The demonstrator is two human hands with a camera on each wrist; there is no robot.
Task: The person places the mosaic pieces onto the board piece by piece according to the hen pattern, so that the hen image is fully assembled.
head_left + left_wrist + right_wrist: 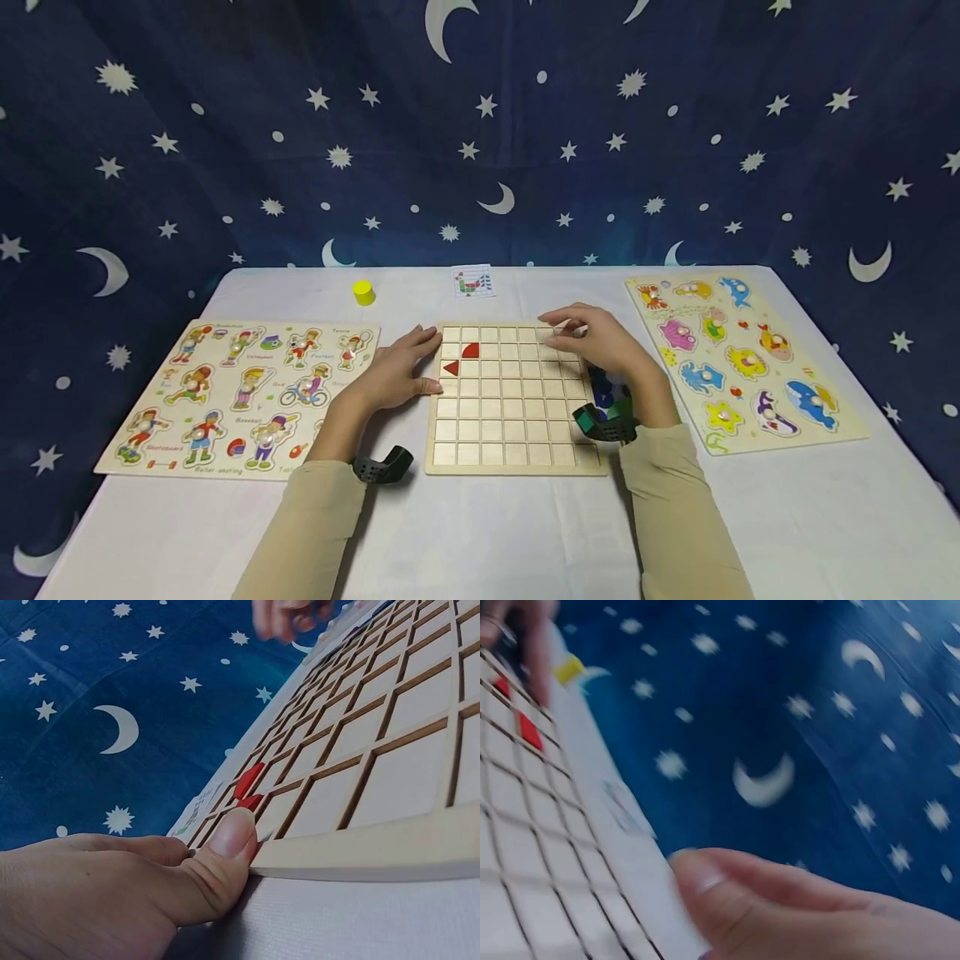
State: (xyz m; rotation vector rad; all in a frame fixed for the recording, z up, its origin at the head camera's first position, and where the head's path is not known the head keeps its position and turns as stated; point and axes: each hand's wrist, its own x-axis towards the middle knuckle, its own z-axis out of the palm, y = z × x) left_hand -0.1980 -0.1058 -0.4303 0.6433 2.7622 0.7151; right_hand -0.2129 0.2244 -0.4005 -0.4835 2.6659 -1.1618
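A wooden grid board lies flat on the white-covered table. Two red pieces sit in its upper left cells: a quarter-circle and a triangle. My left hand rests at the board's left edge, fingers reaching toward the upper corner; in the left wrist view its thumb touches the frame. Over the upper right cells hovers my right hand, its fingers bent and a gap showing between thumb and index finger. No piece shows between them. Blue and green pieces lie beside the board, partly hidden under the right forearm.
A sports-figure puzzle board lies to the left, and a sea-animal puzzle board to the right. Behind the grid are a small printed pattern card and a yellow cylinder. A starry blue curtain hangs at the table's back.
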